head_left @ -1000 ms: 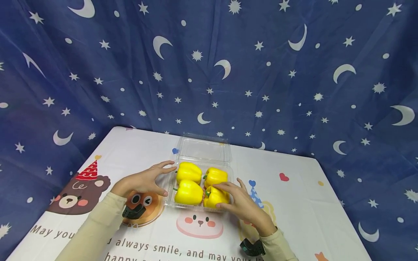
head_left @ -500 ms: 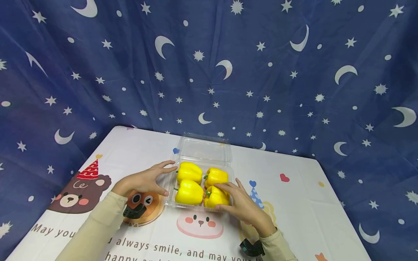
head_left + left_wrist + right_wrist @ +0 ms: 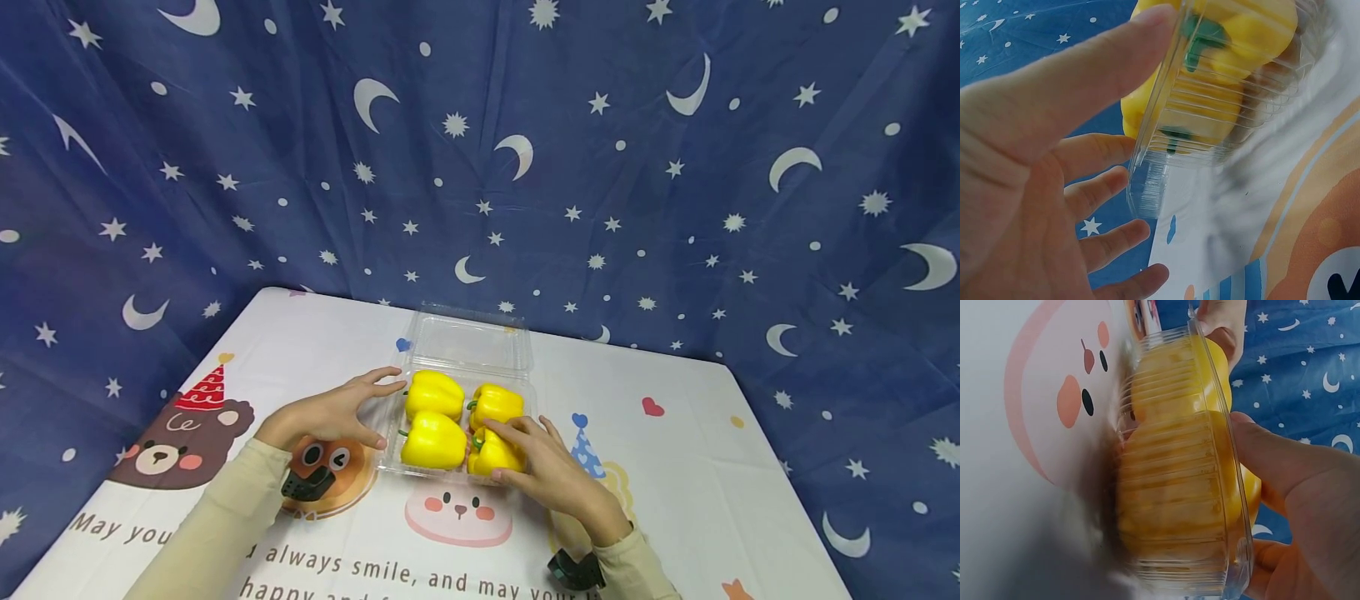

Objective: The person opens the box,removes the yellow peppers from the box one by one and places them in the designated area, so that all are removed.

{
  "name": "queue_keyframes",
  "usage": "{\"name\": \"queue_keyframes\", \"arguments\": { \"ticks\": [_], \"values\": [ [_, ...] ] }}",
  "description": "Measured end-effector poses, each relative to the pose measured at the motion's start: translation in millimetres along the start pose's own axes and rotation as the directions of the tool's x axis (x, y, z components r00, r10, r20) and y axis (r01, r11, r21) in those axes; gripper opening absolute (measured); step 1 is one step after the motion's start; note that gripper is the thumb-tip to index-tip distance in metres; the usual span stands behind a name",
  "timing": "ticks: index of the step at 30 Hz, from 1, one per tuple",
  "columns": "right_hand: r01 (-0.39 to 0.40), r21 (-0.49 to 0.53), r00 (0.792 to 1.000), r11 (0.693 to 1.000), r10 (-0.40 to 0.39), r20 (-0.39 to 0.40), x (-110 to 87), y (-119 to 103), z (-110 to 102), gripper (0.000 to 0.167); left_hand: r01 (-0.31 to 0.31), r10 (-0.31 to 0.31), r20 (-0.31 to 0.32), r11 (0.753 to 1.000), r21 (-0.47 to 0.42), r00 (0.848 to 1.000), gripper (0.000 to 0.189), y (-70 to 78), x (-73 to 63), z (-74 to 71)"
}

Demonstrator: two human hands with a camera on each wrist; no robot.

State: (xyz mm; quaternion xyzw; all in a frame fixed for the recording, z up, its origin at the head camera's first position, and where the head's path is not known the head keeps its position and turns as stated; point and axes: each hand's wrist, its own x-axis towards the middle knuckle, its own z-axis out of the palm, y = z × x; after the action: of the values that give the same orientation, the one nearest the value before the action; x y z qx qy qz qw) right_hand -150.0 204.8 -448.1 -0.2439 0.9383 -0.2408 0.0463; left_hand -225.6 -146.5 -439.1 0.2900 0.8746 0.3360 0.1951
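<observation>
A clear plastic clamshell container [image 3: 395,460] holds several yellow bell peppers with green stems, set in two rows. The right hand [image 3: 553,467] grips the front right bell pepper [image 3: 493,458], thumb at its near side and fingers over its top. In the right wrist view that thumb [image 3: 1272,450] lies at the container's rim, against the yellow skin. At the container's left side is the left hand [image 3: 337,414], its fingers spread and loosely extended. The left wrist view shows its thumb [image 3: 1110,69] along the rim and its fingertips close to the edge.
Behind the peppers the container's hinged lid [image 3: 471,343] lies folded back. A white tablecloth [image 3: 660,483] with printed cartoon animals and lettering covers the table. A dark blue curtain [image 3: 570,175] with moons and stars hangs behind it.
The right hand has shifted slightly on the front right bell pepper, its fingers a little more bent. The left hand and the container stay in place.
</observation>
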Motion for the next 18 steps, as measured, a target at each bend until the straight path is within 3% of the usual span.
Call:
{"name": "queue_keyframes", "arguments": {
  "ticks": [18],
  "values": [
    [-0.029, 0.027, 0.999, 0.999, 0.03, -0.042, 1.1, -2.3, 2.5, 0.064, 0.001, -0.001, 0.003, 1.0, -0.002, 1.0, 0.091, 0.8, 1.6, 0.9]
  ]
}}
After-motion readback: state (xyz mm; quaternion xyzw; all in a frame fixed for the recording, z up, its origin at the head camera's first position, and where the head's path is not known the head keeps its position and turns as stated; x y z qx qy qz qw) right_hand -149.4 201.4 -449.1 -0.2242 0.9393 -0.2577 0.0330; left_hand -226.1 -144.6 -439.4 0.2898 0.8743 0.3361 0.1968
